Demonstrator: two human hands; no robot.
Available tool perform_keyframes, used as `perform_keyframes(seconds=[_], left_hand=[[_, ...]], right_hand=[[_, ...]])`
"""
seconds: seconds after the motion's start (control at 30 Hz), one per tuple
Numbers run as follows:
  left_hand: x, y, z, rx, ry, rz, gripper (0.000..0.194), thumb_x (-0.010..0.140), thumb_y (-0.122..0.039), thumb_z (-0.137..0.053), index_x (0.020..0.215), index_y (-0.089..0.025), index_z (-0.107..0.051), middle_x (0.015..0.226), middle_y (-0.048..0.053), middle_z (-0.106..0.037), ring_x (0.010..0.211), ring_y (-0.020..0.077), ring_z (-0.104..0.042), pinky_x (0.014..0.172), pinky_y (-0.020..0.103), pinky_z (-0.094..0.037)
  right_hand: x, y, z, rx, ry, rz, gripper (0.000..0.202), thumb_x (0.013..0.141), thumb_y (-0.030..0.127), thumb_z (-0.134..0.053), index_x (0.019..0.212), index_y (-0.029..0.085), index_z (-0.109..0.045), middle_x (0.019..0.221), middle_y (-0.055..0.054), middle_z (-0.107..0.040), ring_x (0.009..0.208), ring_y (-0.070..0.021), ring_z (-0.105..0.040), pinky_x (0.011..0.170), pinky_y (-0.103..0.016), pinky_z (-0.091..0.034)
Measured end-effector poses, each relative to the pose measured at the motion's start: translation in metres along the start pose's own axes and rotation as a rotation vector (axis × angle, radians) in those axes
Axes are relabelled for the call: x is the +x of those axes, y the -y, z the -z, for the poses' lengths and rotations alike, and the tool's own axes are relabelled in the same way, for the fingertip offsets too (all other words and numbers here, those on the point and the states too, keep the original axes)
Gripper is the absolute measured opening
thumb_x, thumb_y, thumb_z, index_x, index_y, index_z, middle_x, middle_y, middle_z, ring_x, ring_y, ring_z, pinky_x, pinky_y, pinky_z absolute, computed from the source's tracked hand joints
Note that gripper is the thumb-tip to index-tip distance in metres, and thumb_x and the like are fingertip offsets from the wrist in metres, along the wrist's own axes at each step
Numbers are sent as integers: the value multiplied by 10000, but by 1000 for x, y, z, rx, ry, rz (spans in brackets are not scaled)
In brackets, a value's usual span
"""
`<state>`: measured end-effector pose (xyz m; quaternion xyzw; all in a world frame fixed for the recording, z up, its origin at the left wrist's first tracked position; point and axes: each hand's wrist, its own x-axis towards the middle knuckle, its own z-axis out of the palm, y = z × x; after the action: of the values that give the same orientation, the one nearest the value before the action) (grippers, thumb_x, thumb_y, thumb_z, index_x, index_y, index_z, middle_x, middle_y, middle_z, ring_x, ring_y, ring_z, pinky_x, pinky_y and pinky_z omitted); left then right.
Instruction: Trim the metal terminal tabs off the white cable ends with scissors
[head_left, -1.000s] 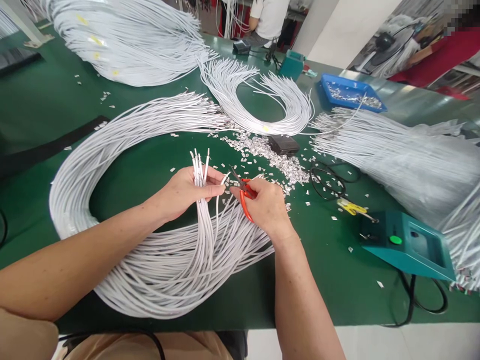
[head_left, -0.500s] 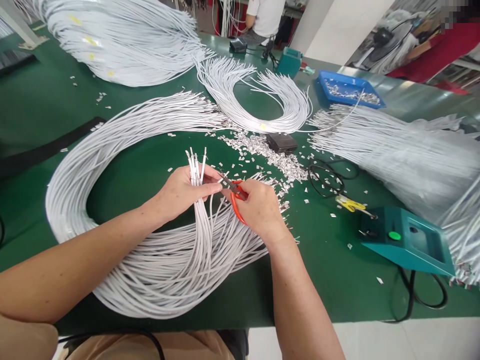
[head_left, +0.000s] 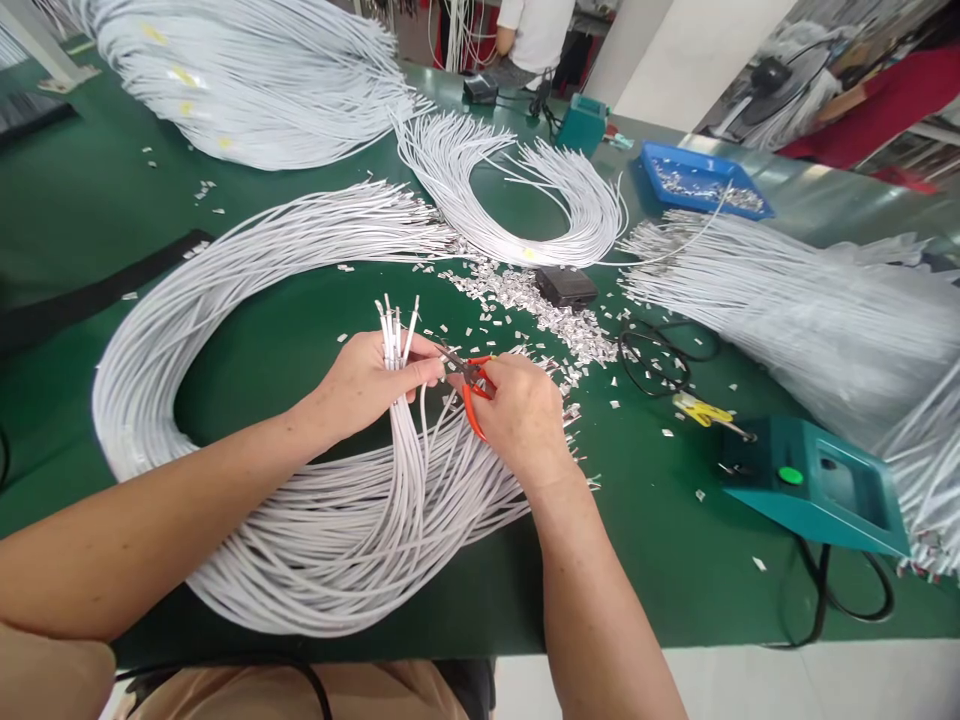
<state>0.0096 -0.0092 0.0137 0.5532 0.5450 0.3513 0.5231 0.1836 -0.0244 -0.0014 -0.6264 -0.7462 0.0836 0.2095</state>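
Observation:
My left hand (head_left: 381, 380) is closed around several white cables (head_left: 401, 440), whose stripped ends stick up above the fingers. The thumb and index finger pinch near the tip of a pair of orange-handled pliers or cutters (head_left: 471, 375). My right hand (head_left: 529, 410) grips those handles, its fingers wrapped round them. What lies exactly between the jaws is too small to make out. The held cables rise out of a large looped bundle of white cables (head_left: 142, 400) on the green table. Small silvery pieces (head_left: 517, 290) are scattered just beyond my hands.
A teal device (head_left: 814, 480) with a green button and a yellow clip (head_left: 701, 410) stands at the right. More cable bundles (head_left: 255, 90) lie behind, with a blue tray (head_left: 701, 180) of small pieces. A black block (head_left: 566, 287) sits among the scraps. Two people are beyond the table.
The cable ends above my left hand have spread slightly. The pliers and my right hand have shifted a little, and the pliers' handles look somewhat closer together.

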Motion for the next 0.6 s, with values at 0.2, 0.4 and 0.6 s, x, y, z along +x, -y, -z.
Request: perform_keyframes(seconds=[0.2,0.4,0.6], left_hand=[[0,0,-1,-43,23,9,160,780,-303,-658,823,-156,-705,693,10,-669,551,94,-534,529,222,-451],[4,7,1,-159,191,2,238,799,-390,-660,864,-162,-685,721,22,-640,617,116,-537,563,245,-423],[6,2,4,-174,430,-2,259,832,-395,-615,714,-166,-626,677,12,-570,582,111,-447,569,266,-372]], right_hand=[[2,-4,3,67,11,1,394,818,354,-619,522,179,-428,595,2,-485,579,-114,-389,552,-275,-270],[8,-3,18,861,50,-173,161,798,351,-646,807,197,-691,815,-10,-665,717,-133,-574,671,-282,-444],[9,7,14,1222,200,-126,179,838,378,-615,846,224,-706,757,-12,-669,747,-158,-638,801,-361,-518]])
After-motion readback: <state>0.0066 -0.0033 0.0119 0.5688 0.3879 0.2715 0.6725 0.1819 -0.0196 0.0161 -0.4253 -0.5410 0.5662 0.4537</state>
